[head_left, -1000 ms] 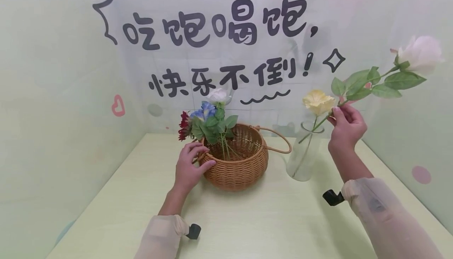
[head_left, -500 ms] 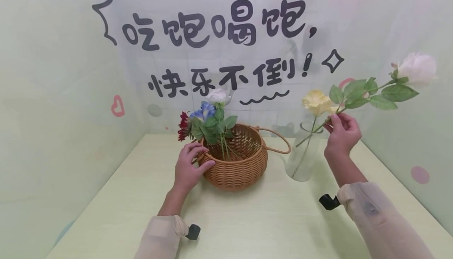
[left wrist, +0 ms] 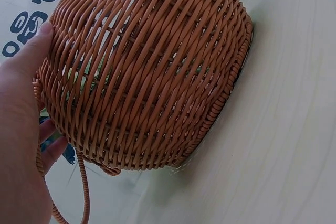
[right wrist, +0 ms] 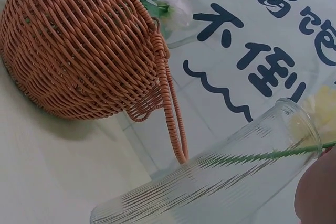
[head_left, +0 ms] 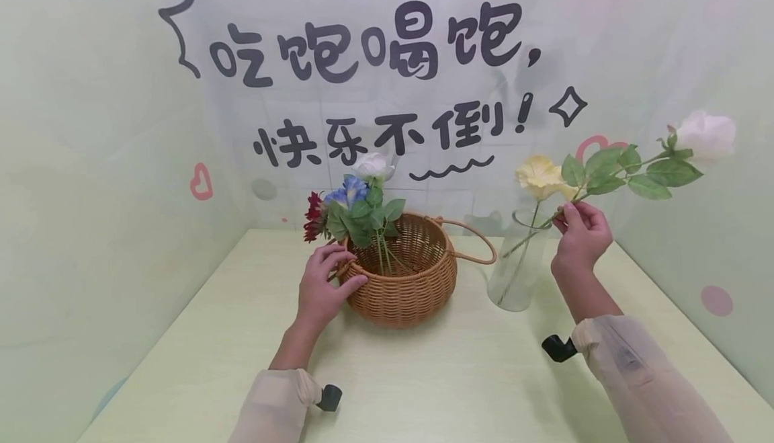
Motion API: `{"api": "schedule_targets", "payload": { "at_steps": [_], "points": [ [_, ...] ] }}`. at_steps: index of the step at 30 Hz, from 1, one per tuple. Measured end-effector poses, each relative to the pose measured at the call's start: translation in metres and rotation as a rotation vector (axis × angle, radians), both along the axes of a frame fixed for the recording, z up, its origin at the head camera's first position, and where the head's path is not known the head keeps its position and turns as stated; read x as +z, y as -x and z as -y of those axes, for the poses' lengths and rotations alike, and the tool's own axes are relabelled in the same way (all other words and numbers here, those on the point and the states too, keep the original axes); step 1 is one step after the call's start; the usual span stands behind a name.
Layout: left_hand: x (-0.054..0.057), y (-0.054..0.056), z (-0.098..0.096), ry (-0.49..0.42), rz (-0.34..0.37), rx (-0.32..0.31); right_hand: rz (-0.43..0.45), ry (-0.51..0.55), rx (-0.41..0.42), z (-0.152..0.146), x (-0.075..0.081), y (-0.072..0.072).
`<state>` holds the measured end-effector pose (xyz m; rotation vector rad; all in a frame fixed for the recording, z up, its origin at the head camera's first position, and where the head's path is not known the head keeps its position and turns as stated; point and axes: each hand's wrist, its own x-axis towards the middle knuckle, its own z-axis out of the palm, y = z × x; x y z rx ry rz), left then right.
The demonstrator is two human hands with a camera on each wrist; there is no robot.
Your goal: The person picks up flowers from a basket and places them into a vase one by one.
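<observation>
My right hand (head_left: 582, 234) pinches the green stem of a pale pink artificial rose (head_left: 704, 135), whose bloom leans out to the right. The stem's lower end slants into a clear ribbed glass vase (head_left: 510, 288). A yellow flower (head_left: 538, 175) stands in the same vase, its stem reaching near the bottom. My left hand (head_left: 323, 288) holds the left rim of a brown wicker basket (head_left: 402, 298), thumb along the front and fingers at the rim. In the left wrist view its thumb (left wrist: 37, 45) lies against the weave. In the right wrist view the rose bloom is out of frame.
Inside the basket lean a white flower (head_left: 373, 165), a blue flower (head_left: 347, 191) and dark red flowers (head_left: 313, 216), bunched at the left. A basket handle (head_left: 486, 241) sticks out toward the vase. Printed cloth walls (head_left: 109, 160) enclose the pale table (head_left: 387, 389).
My right hand has moved down and slightly left, and the rose has lowered with it, its stem going further into the vase. The left hand and basket have stayed put.
</observation>
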<state>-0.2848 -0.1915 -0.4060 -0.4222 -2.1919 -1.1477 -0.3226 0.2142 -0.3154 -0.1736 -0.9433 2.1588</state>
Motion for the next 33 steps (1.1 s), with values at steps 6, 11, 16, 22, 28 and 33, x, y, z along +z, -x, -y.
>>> {"api": "schedule_targets", "payload": {
  "at_steps": [6, 11, 16, 22, 28, 33],
  "points": [
    [-0.0004, -0.0004, 0.0013, -0.001, -0.003, 0.001, 0.050, -0.016, -0.013, 0.0034, -0.0008, 0.0004],
    [-0.0006, -0.0002, 0.0016, -0.002, -0.006, -0.004, 0.083, -0.034, -0.018, 0.0049, -0.0032, 0.0032],
    [-0.0006, -0.0002, 0.0015, 0.000, 0.005, 0.000, 0.104, -0.046, -0.018, 0.0058, -0.0054, 0.0063],
    [0.0007, -0.0011, 0.0006, 0.004, 0.012, 0.002, 0.106, -0.048, -0.023, 0.0062, -0.0050, 0.0059],
    [0.0011, -0.0014, 0.0008, 0.004, 0.013, 0.005, 0.107, -0.036, -0.022, 0.0057, -0.0037, 0.0021],
    [0.0013, -0.0018, 0.0009, 0.007, 0.003, 0.007, 0.106, -0.023, -0.017, 0.0038, -0.0026, -0.0006]
  ]
}}
